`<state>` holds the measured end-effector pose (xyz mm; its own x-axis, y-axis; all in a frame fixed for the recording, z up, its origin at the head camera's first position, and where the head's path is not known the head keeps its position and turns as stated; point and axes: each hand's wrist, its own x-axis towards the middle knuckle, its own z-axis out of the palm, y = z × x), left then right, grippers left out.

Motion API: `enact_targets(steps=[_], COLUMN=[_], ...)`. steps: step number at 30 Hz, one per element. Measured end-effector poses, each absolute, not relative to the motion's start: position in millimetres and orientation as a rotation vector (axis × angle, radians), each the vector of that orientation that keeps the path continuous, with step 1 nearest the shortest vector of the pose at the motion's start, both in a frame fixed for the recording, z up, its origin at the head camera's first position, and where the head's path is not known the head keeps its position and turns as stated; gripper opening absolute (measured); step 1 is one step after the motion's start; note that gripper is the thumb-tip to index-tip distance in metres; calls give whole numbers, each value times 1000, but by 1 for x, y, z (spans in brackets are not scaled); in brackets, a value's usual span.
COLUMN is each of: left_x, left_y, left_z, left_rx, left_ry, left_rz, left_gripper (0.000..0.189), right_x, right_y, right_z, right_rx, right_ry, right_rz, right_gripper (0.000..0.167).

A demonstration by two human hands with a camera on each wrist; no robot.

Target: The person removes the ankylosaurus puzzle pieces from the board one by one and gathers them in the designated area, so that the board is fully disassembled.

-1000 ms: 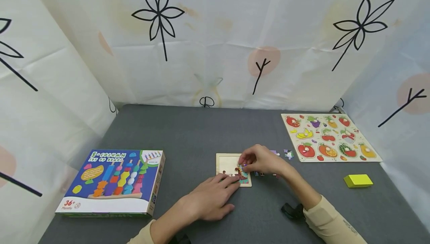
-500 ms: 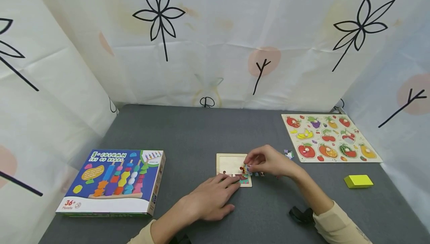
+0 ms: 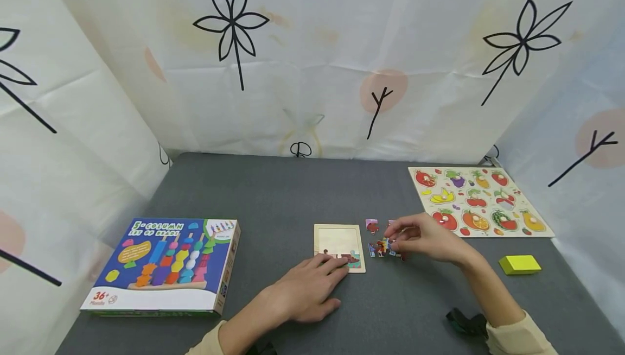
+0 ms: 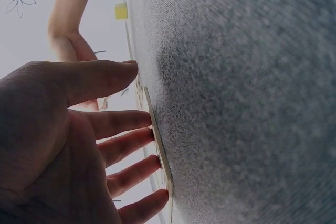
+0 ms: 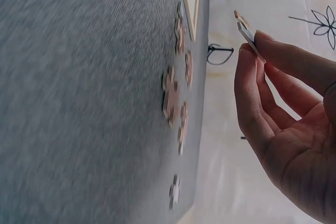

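Observation:
A small wooden puzzle tray (image 3: 340,237) lies mid-table, with joined picture pieces (image 3: 355,260) along its lower edge. Over the tray's near edge rests my left hand (image 3: 310,288), fingers extended; in the left wrist view its fingertips touch the tray's rim (image 4: 163,156). My right hand (image 3: 427,240) is right of the tray and pinches a jigsaw piece (image 5: 248,35) between thumb and fingers, held up off the table. Below and around it lie several loose jigsaw pieces (image 3: 371,226), partly covered by that hand in the head view.
A blue bead-set box (image 3: 163,262) lies at the left. On the back right is a fruit puzzle board (image 3: 466,211), with a yellow block (image 3: 520,265) nearer me. Printed white cloth (image 3: 312,62) walls in the back and sides.
My right hand has moved right, carrying the jigsaw piece from over the tray to above the loose pieces. More of the tray's bare bottom shows. The left hand has stayed put.

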<state>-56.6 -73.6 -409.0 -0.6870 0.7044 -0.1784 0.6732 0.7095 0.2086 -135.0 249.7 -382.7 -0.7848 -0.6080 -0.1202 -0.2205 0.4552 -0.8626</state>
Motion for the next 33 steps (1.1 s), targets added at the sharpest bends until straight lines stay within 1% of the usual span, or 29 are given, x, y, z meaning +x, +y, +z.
enact_targets(steps=[14, 24, 33], left_x=[-56, -57, -57], left_y=[-75, -74, -74], left_z=[-411, -411, -411], left_rx=[1089, 1078, 1062], left_ry=[2657, 2650, 2645], left_rz=[197, 181, 183], left_gripper=[62, 62, 63], right_x=[-130, -131, -136], right_y=[289, 321, 332], right_z=[-388, -393, -401], right_rx=[-737, -618, -669], right_ry=[2369, 2363, 2355], right_rz=[-1250, -1197, -1169], right_gripper=[20, 24, 21])
